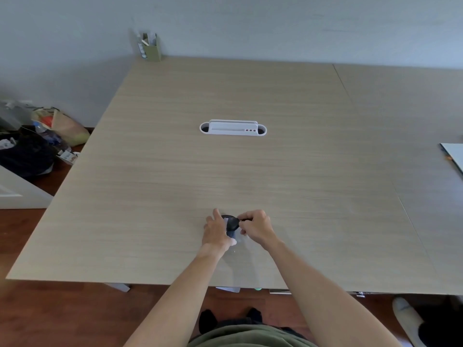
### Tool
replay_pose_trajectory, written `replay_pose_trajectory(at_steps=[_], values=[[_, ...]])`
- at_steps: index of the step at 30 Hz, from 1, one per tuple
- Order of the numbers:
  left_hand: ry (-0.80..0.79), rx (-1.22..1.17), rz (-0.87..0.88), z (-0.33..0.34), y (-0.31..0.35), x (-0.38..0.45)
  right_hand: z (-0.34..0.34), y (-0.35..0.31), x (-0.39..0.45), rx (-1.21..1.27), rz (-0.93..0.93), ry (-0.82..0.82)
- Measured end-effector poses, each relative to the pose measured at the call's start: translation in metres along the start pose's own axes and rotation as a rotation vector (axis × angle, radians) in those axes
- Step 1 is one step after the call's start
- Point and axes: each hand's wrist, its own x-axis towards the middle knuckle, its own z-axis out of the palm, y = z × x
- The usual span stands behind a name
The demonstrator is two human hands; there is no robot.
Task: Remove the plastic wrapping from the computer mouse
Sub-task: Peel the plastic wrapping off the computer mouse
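Both grips were closed at once: my left hand (pixel 217 231) clamped the computer mouse (pixel 231 223) from its left, my right hand (pixel 255 226) pinched what looked like plastic wrapping (pixel 241 237) at its right edge. It sat on the near table (pixel 250 171). I judged the mouse light and stiff, the film thin and slippery.

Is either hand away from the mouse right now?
No: the left hand and right hand are both on the black mouse, one on each side, low on the table.
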Motion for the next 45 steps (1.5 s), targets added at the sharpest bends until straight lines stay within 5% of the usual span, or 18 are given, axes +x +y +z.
replay_pose_trajectory(at_steps=[5,10,15,20,32,38,42,45], values=[[-0.007,0.032,0.009,0.000,0.001,-0.001,0.005,0.009,0.006,-0.144,-0.053,0.248],[0.001,0.014,0.008,0.001,0.000,-0.001,0.004,0.000,0.007,-0.093,-0.046,0.093],[-0.012,0.051,-0.007,-0.002,0.003,-0.002,-0.004,0.001,0.020,-0.177,-0.056,0.204],[-0.019,0.055,-0.015,-0.002,0.004,-0.001,-0.008,-0.002,0.020,-0.204,-0.073,0.079],[-0.024,0.045,-0.039,-0.006,0.001,-0.001,-0.004,0.003,0.010,-0.171,-0.110,0.218],[0.014,-0.009,-0.023,-0.002,-0.011,0.002,-0.002,-0.001,0.005,-0.155,-0.120,0.053],[0.035,0.051,0.007,-0.002,-0.009,0.000,-0.001,0.002,0.005,-0.196,-0.140,0.206],[0.045,0.102,0.038,-0.001,-0.013,-0.001,0.001,-0.002,0.002,-0.127,-0.160,0.131]])
